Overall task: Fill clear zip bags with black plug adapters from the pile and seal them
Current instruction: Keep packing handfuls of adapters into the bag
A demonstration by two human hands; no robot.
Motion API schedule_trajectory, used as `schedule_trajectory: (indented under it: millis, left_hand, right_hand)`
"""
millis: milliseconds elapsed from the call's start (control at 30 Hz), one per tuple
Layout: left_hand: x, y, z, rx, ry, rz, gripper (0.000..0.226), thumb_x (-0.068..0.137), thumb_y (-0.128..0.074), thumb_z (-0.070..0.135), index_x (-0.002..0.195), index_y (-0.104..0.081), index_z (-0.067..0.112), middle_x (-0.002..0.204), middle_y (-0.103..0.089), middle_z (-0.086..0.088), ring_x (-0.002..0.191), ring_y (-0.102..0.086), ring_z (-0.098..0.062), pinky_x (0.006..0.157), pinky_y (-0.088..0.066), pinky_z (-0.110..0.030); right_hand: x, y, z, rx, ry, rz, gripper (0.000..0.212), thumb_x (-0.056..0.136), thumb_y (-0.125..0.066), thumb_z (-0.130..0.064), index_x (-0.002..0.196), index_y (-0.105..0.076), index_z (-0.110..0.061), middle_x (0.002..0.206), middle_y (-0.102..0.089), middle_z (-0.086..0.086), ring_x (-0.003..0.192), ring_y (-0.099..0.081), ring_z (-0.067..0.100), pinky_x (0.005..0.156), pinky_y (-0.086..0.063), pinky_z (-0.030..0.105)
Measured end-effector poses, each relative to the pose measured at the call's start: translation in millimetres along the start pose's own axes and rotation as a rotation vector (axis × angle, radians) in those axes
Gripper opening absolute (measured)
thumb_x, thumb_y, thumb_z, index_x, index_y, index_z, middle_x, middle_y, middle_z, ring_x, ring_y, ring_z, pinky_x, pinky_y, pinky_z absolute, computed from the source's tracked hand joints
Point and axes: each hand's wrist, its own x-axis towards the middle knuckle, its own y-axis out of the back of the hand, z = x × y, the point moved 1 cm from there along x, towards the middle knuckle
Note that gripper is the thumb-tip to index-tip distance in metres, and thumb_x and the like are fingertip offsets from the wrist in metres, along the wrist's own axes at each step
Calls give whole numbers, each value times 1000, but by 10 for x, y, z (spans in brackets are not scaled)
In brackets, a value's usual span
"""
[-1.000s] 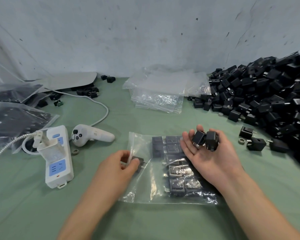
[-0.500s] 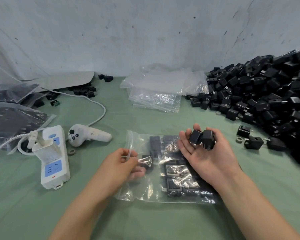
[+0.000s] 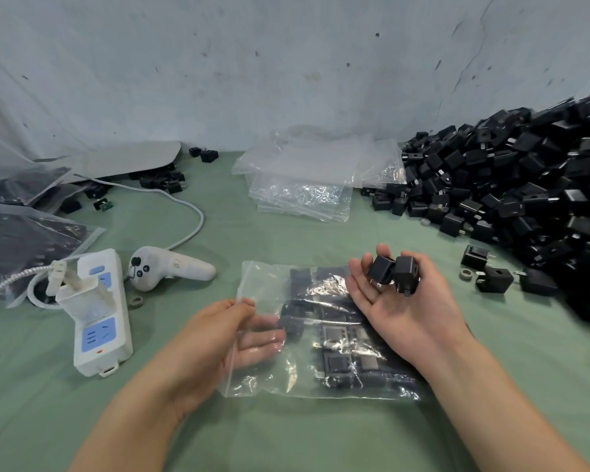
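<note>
A clear zip bag (image 3: pixel 259 376) lies flat on the green cloth, its mouth to the left and several black adapters (image 3: pixel 334 362) laid in rows inside. The fingers of my left hand (image 3: pixel 212 335) reach in through the mouth, with the thumb on top of the upper layer. An adapter (image 3: pixel 292 321) sits just past the fingertips. My right hand (image 3: pixel 409 315) rests palm up over the bag's right end, cradling two black adapters (image 3: pixel 394 274) on its fingers. The big pile of adapters (image 3: pixel 525 185) fills the right side.
A stack of empty zip bags (image 3: pixel 304 185) lies at the back centre. A white power strip (image 3: pixel 99 321) with its cable and a white controller (image 3: pixel 171 267) sit on the left. Filled bags (image 3: pixel 21 240) lie at far left. Loose adapters (image 3: pixel 494 279) rest right of my hand.
My left hand has pushed its adapter through the bag's mouth, and its fingers have slid deeper inside. My right hand has stayed put with its two adapters.
</note>
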Motion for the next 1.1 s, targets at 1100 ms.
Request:
schedule_trajectory:
  millis: [1100]
  left_hand:
    - [105, 88, -10, -30, 54, -195, 52, 81, -70, 27, 123, -58, -3, 121, -70, -13, 102, -68, -46, 71, -61, -44]
  right_hand:
    - [-20, -19, -13, -14, -6, 21, 27, 95, -52, -32, 91, -73, -16, 91, -69, 8, 82, -73, 26, 84, -53, 41]
